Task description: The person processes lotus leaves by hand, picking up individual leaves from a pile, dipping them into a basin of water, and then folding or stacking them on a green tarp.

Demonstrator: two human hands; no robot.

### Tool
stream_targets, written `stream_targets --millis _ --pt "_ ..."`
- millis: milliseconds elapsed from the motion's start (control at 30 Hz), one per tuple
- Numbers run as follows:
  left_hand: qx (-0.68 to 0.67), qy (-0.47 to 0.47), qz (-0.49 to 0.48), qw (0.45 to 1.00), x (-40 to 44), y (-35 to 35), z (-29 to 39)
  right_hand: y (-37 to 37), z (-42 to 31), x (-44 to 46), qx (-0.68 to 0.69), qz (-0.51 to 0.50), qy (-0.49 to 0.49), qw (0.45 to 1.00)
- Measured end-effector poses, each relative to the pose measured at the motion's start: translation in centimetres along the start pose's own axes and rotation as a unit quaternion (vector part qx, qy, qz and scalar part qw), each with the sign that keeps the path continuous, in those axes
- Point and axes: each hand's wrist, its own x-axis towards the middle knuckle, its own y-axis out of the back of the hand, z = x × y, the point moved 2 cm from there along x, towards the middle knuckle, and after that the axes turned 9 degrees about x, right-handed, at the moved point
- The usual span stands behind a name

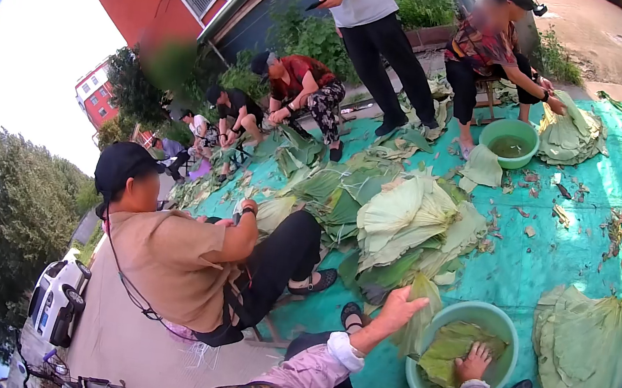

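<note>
The left hand [399, 312] was partly closed at the edge of a folded green lotus leaf [419, 318], which hung beside the near basin [513, 338], its lower end by the left rim. Inside that pale green basin, the right hand [473, 362] was open, fingers spread, pressing palm down on a wet lotus leaf [453, 352] that lay directly beneath it. The basin stood on a green tarp [508, 279]. Beyond the left hand lay a large heap of leaves [405, 222], and right of the basin a flat stack of leaves [581, 351]. A seated person in a tan shirt [169, 254] was at the left.
</note>
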Motion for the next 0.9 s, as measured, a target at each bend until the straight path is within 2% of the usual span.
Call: stream_targets --millis 67,167,267,433,533,600,833,900 --pt "-0.013 -0.004 0.004 1.0 -0.3 0.1 0.2 -0.9 -0.6 0.7 -0.002 0.002 0.005 1.0" --pt "0.006 -0.001 0.016 1.0 -0.5 0.1 0.4 -2.5 -2.5 0.5 -0.026 0.032 0.142 0.989" --pt "0.051 -0.009 0.025 0.998 -0.7 0.5 0.5 -3.2 -4.9 -0.5 -0.043 -0.024 0.234 0.971" --pt "0.072 0.006 0.024 0.997 -1.3 1.1 1.9 -5.2 -3.9 -0.3 -0.096 -0.108 0.221 0.965" --pt "0.006 0.0 0.04 0.999 -1.7 1.1 2.0 -6.1 -3.1 0.5 -0.116 -0.105 0.223 0.962" --pt "0.018 -0.004 0.043 0.999 -1.9 1.3 2.2 -6.3 -2.6 0.4 -0.134 -0.084 0.242 0.957" --pt "-0.003 -0.002 0.025 1.0 -1.8 1.5 1.7 -5.0 -3.2 1.2 -0.152 -0.189 0.202 0.949" --pt "-0.004 -0.008 0.024 1.0 -1.8 1.5 1.3 -4.5 -3.3 1.8 -0.156 -0.165 0.213 0.95"
